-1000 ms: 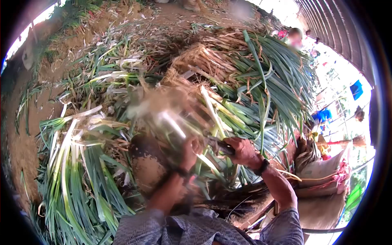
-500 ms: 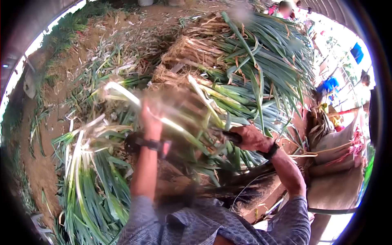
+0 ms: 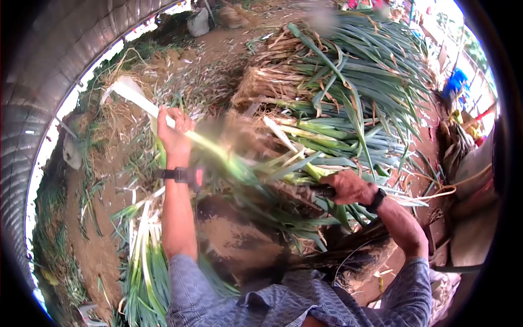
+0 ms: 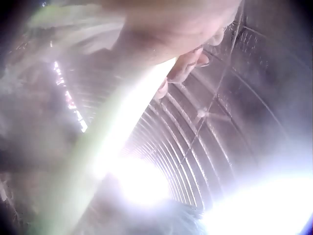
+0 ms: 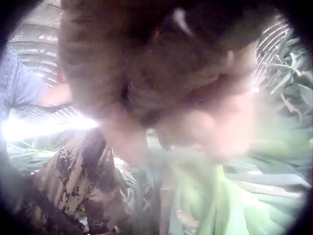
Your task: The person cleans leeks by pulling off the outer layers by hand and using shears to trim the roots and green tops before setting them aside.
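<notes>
My left hand [image 3: 175, 133] grips a long green onion [image 3: 133, 94] by its white stalk, its roots up at the far left. The green leaves run down right toward my right hand [image 3: 351, 188], blurred partway. In the left wrist view the stalk [image 4: 117, 122] passes bright and blurred beneath the curled fingers [image 4: 183, 68]. My right hand holds the dark handle [image 3: 322, 191] of a knife-like tool, whose brownish blade [image 3: 297, 193] points left among leaves. The right wrist view shows that hand large and blurred over green leaves [image 5: 220, 200].
A big heap of green onions [image 3: 370, 92] lies ahead to the right, roots facing left. A smaller pile [image 3: 147, 272] of trimmed-looking stalks lies at lower left. Before my lap is a weathered brown block [image 3: 234, 229]. Leaf scraps litter the soil [image 3: 87, 234]. A blue item [image 3: 456, 83] is at right.
My left hand has moved up and left, away from my right hand, drawing the green onion out with it. The right hand keeps hold of the tool. The head view has turned left.
</notes>
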A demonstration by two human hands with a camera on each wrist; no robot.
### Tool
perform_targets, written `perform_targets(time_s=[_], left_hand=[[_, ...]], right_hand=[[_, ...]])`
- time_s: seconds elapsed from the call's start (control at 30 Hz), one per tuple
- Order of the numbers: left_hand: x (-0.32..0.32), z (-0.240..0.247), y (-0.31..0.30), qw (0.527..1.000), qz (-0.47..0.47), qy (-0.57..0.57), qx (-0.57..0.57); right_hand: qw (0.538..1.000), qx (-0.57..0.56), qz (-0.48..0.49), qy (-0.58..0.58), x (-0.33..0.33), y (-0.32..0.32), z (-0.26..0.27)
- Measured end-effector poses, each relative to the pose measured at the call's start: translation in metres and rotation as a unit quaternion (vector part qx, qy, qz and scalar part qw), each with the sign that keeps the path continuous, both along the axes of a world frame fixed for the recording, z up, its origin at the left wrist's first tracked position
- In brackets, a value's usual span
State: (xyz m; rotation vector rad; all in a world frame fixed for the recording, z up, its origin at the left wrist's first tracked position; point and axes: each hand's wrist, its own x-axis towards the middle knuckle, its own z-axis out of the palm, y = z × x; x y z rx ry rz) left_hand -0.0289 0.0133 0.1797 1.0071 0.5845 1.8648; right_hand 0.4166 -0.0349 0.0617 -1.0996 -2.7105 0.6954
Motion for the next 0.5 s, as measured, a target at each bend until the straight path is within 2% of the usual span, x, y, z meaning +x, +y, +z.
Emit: perform_targets(time_s=[0.07,0.17,0.2,0.3,0.43,0.47,0.5], left_hand=[[0.009,0.007,0.004,1.0,-0.025,0.012,0.007],[0.031,0.02,0.003,0.999,-0.006,0.04,0.005],[0.037,0.023,0.005,0.998,0.01,0.066,0.016],[0.057,0.037,0.004,0.994,-0.062,0.085,0.036],[0.071,0.049,0.006,0.977,-0.116,0.161,0.074],[0.07,0.049,0.007,0.97,-0.113,0.2,0.084],[0.069,0.049,0.008,0.967,-0.106,0.217,0.082]], right_hand=[[0.992,-0.019,0.004,-0.127,-0.009,-0.001,0.01],[0.995,0.096,-0.02,0.025,-0.008,0.012,-0.02],[0.981,0.147,-0.031,0.125,-0.015,0.007,-0.003],[0.992,0.095,-0.039,0.069,-0.024,0.005,0.018],[0.984,0.077,-0.002,-0.163,-0.029,0.01,0.016],[0.995,0.052,-0.016,-0.088,-0.028,0.011,0.02],[0.996,0.082,-0.031,-0.017,-0.027,0.008,0.027]])
